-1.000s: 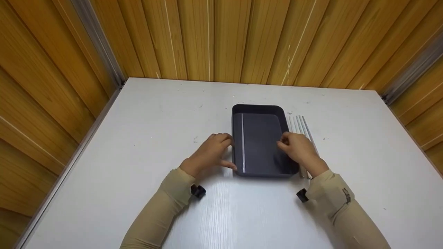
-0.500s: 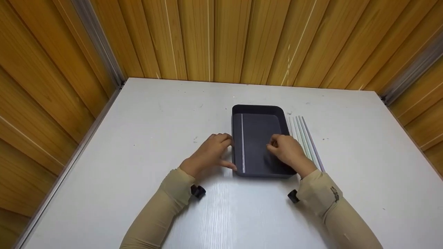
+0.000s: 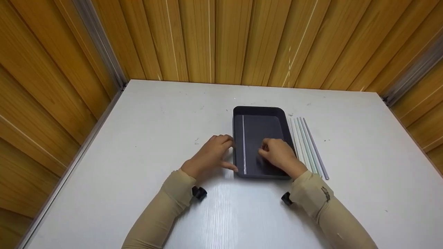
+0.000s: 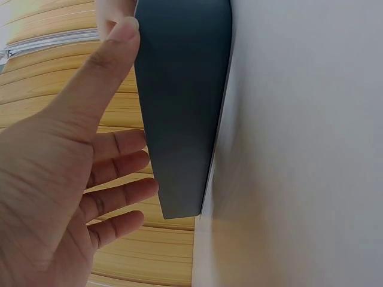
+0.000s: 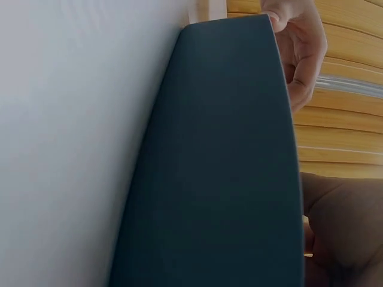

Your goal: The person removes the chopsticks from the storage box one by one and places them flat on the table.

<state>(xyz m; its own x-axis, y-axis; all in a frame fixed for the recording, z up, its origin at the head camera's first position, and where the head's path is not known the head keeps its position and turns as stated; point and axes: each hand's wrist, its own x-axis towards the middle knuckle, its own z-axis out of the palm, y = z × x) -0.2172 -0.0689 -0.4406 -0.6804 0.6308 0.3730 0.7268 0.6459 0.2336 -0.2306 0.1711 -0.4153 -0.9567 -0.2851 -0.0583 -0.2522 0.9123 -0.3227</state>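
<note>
A dark rectangular tray (image 3: 256,131) lies on the white table, a thin pale strip (image 3: 244,145) running lengthwise inside it near the left wall. My left hand (image 3: 214,152) rests against that wall, thumb at the near corner; the left wrist view has its fingertips touching the tray's side (image 4: 182,107). Over the tray's right half is my right hand (image 3: 278,152), its fingers curled, with nothing seen protruding from them. In the right wrist view the tray wall (image 5: 215,149) covers much of the picture, and the right hand (image 5: 347,227) appears dark at the edge.
Several thin pale rods, like straws, lie side by side right of the tray, the outermost purplish rod (image 3: 315,148) angled toward the near edge. Wood-patterned panels (image 3: 228,41) wall in the white table (image 3: 166,114) at the back and sides.
My right hand has moved leftward and slightly nearer, from the tray's right rim to above its floor, uncovering more of the rods. The left hand stays against the tray.
</note>
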